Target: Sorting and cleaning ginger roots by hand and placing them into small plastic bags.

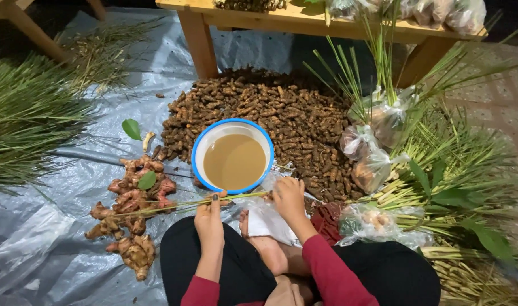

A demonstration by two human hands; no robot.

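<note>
My left hand (209, 218) grips a long green lemongrass stalk (157, 207) that runs leftward over a pile of ginger roots (131, 212). My right hand (289, 196) pinches the same stalk's right end together with a clear plastic bag (266, 218) resting over my bare foot (264, 243). Just beyond both hands stands a white bowl with a blue rim (200, 146) holding muddy brown water.
A big heap of small brown turmeric roots (293, 116) lies behind the bowl on a grey tarp (55, 238). Filled clear bags (372, 153) and lemongrass bundles (457, 170) sit at the right, grass bundles (26, 119) at the left. A wooden table (253, 20) stands behind.
</note>
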